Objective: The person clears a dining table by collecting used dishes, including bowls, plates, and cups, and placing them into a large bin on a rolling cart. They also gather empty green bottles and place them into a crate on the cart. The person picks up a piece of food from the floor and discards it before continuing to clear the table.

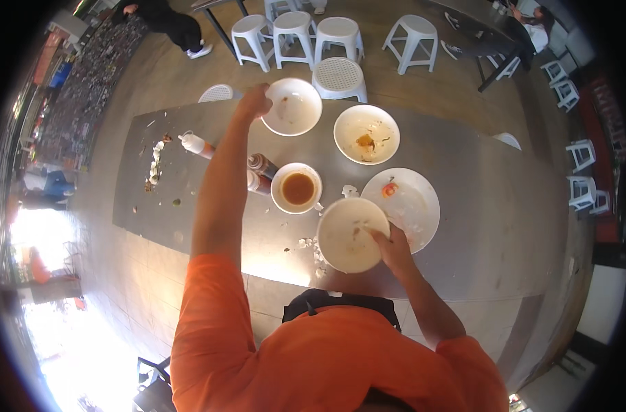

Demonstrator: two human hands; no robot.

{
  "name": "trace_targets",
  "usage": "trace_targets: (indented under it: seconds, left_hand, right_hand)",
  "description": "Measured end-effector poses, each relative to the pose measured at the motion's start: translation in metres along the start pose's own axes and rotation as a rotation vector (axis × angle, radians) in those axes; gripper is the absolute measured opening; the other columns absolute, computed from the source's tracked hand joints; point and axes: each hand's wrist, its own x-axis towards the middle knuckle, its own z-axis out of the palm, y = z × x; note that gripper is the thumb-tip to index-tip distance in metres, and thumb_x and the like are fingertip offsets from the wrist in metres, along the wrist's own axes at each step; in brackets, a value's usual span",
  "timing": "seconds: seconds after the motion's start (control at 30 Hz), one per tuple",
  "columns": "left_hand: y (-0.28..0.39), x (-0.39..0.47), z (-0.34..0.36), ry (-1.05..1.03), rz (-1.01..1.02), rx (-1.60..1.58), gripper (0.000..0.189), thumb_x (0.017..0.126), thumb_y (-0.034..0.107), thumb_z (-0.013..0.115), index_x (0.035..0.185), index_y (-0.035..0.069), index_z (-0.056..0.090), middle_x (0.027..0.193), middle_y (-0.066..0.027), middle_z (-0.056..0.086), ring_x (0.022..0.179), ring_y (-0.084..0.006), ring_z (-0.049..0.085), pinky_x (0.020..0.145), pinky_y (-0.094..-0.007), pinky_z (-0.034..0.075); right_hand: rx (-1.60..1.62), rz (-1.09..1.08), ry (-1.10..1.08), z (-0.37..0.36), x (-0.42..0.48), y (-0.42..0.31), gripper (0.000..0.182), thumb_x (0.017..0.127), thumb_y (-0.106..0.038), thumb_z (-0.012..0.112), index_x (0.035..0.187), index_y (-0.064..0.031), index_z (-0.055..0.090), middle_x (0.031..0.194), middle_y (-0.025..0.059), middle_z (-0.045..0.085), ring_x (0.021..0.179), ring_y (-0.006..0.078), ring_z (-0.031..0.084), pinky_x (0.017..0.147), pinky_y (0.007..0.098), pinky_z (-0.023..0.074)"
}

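Observation:
With my left arm stretched across the steel table (pixel 462 216), my left hand (pixel 255 103) grips the left rim of a nearly empty white bowl (pixel 295 110) near the far edge. Close to my body, my right hand (pixel 394 247) holds a second white bowl (pixel 346 242) by its right side, thumb inside; dark bits of residue stick to it. This bowl overlaps a large white plate (pixel 413 211) with a red and yellow food scrap (pixel 390 190). A third bowl (pixel 358 129) with brownish leftovers stands beyond the plate. Brown liquid fills a smaller bowl (pixel 297 188) left of centre.
Squeeze bottles (pixel 193 143) (pixel 262 164) stand or lie around my left forearm. Eggshell-like white fragments (pixel 156 162) litter the table's left, with more crumbs (pixel 309 244) near its front edge. Plastic stools (pixel 338 77) line the far side. Other people (pixel 171 26) are farther off.

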Motion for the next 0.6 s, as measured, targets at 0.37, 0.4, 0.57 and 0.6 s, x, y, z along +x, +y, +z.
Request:
trace_targets:
  seconds: [0.37,0.4,0.57,0.6]
  left_hand:
    - [0.054,-0.217,-0.082,0.271,-0.190,-0.530,0.023,0.085,0.015,0.062,0.098,-0.004,0.057,0.072,-0.0193,0.059,0.063,-0.0274,0.059,0.061,-0.0394,0.046]
    - [0.062,-0.231,-0.068,0.241,-0.264,-0.547,0.024,0.085,0.014,0.062,0.099,-0.005,0.057,0.072,-0.0198,0.059,0.063,-0.0271,0.059,0.061,-0.0391,0.046]
    - [0.071,-0.270,0.012,0.246,-0.433,-0.763,0.025,0.088,0.011,0.060,0.105,-0.006,0.056,0.077,-0.0214,0.064,0.073,-0.0323,0.068,0.067,-0.0422,0.052]
    - [0.076,-0.271,0.020,0.252,-0.423,-0.809,0.025,0.088,0.011,0.060,0.106,-0.006,0.056,0.078,-0.0218,0.065,0.076,-0.0337,0.070,0.069,-0.0432,0.053]
  right_hand:
    - [-0.029,0.173,-0.273,0.094,0.156,-0.048,0.038,0.091,-0.026,0.063,0.110,0.0070,0.067,0.084,0.0167,0.071,0.068,0.0206,0.070,0.052,0.0330,0.0571]
    - [-0.023,0.174,-0.283,0.097,0.166,-0.040,0.038,0.091,-0.025,0.063,0.110,0.0067,0.067,0.084,0.0163,0.071,0.068,0.0202,0.070,0.052,0.0329,0.0567]
    - [-0.118,0.215,-0.378,0.098,0.162,-0.079,0.031,0.093,-0.020,0.065,0.114,0.0026,0.068,0.095,0.0113,0.072,0.079,0.0141,0.069,0.063,0.0295,0.0538]
    - [-0.154,0.115,-0.346,0.093,0.164,-0.068,0.032,0.092,-0.019,0.066,0.115,0.0022,0.068,0.097,0.0106,0.072,0.082,0.0135,0.069,0.066,0.0296,0.0539]
